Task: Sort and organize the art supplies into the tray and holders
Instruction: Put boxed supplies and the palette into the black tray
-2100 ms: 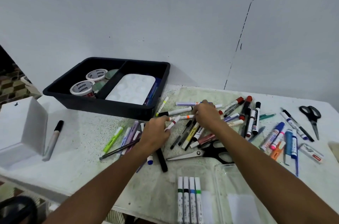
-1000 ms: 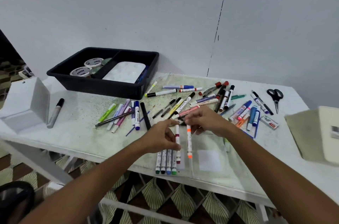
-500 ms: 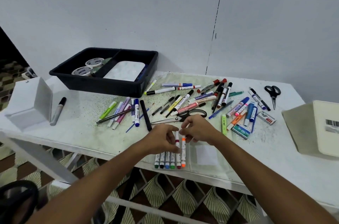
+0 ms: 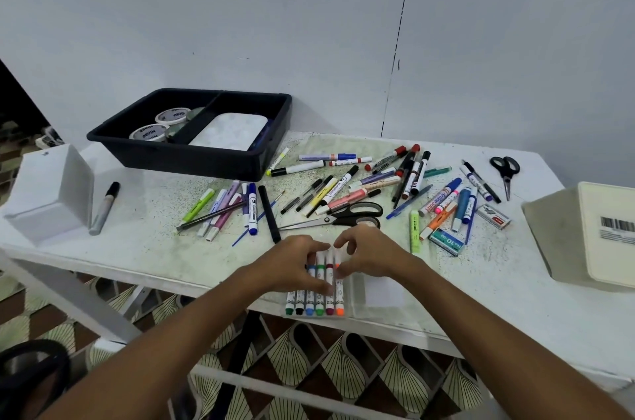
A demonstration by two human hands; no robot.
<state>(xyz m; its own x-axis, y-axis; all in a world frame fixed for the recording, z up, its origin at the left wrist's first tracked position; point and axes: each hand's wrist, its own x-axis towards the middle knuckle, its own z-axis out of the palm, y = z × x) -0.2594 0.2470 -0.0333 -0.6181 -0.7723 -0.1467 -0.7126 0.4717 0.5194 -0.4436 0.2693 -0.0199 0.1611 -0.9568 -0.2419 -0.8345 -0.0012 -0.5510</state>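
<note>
Several felt pens [image 4: 315, 303] with coloured caps lie side by side in a clear shallow tray [image 4: 381, 296] at the table's front edge. My left hand [image 4: 292, 266] curls over their upper ends, with its thumb across the row. My right hand [image 4: 369, 254] hovers at the right of the row with loosely arched fingers, its thumb beside the orange pen [image 4: 339, 296]. A loose pile of markers and pens [image 4: 378, 180] covers the table's middle. At the back left stands the black divided tray [image 4: 192, 162], holding tape rolls [image 4: 148, 133] and a white palette [image 4: 228, 132].
A white holder [image 4: 51, 192] lies on its side at the left, next to a grey marker [image 4: 104, 203]. A beige holder [image 4: 584, 234] lies at the right. Large black scissors [image 4: 343, 217] sit just behind my hands, small scissors [image 4: 505, 172] far right. A staples box [image 4: 446, 241] and a green highlighter [image 4: 414, 230] lie to my right.
Both hands came back from the marker pile to the clear tray with a red and an orange pen. Those pens now lie in the row, and my right hand has let go.
</note>
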